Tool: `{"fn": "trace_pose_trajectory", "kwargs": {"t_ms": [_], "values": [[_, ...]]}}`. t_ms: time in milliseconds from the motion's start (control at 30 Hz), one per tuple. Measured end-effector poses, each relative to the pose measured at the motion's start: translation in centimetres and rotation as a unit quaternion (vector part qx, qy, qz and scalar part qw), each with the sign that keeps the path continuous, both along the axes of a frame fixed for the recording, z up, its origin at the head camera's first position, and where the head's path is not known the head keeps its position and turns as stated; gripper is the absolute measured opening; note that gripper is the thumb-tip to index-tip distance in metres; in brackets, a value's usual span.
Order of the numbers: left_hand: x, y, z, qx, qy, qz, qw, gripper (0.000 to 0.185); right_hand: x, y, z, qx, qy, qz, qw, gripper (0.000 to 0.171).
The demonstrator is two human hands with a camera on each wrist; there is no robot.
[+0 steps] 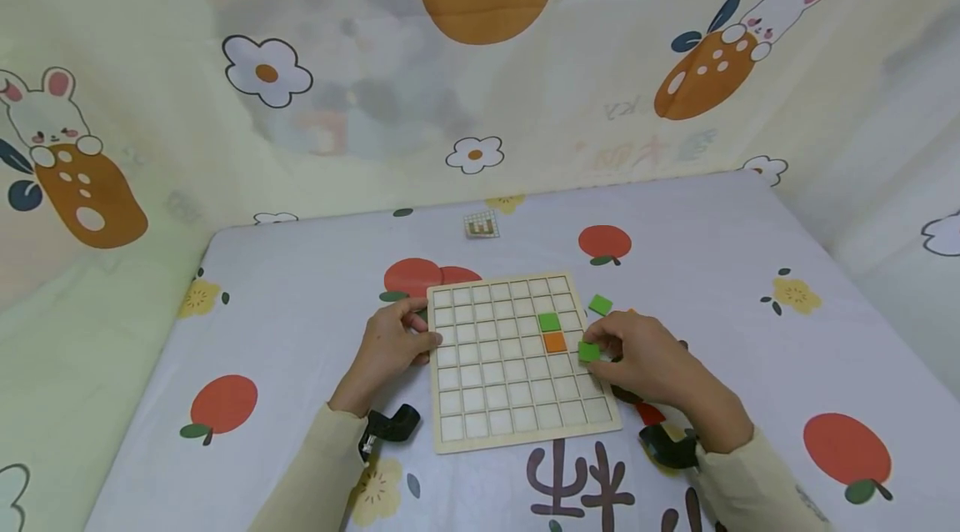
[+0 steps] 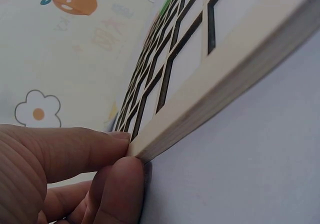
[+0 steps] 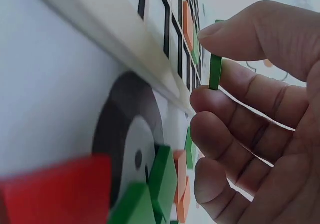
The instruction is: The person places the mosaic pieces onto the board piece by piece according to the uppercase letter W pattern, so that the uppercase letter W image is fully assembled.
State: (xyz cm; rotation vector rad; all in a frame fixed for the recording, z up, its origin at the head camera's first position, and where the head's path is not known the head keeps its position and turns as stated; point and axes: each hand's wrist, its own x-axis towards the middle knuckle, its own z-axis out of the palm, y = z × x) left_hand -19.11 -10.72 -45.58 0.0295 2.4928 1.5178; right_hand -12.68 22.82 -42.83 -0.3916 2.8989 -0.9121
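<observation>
The right hand [image 1: 645, 361] pinches a green square tile [image 1: 588, 352] between thumb and forefinger, holding it over the right edge of the wooden grid board [image 1: 517, 361]; the other fingers curl loosely beneath. In the right wrist view the tile [image 3: 215, 71] shows edge-on, thin and flat. It looks light and stiff, probably smooth-faced, so gripping it by two opposite edges, as here, seems the surest hold.

The left hand [image 1: 390, 344] rests on the tabletop [image 1: 300, 323] and takes the board's left edge between thumb and fingertips; the left wrist view shows the board [image 2: 220, 79] as a rigid slab of some thickness, likely easy to steady from its rim.

Just ahead of the right hand, two tiles sit in the board's cells: one green [image 1: 549, 321] and one orange [image 1: 555, 341], touching. One more green tile [image 1: 600, 304] lies loose beyond the fingertips, beside the board. That makes three green and one orange in the head view; further green, orange and red pieces lie under the right palm, too blurred to count.
</observation>
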Motion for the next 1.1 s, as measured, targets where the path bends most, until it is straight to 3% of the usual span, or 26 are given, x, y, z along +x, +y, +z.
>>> {"fn": "trace_pose_trajectory", "kwargs": {"t_ms": [767,1100], "values": [[0.0,0.1,0.1,-0.004,-0.002,0.006,1.0,0.059,-0.6,-2.5,-0.2,-0.015,-0.044,0.032,0.998,0.018],[-0.1,0.1,-0.1,-0.005,-0.004,0.008,1.0,0.059,-0.7,-2.5,-0.5,0.009,-0.017,0.045,0.999,0.019]]}}
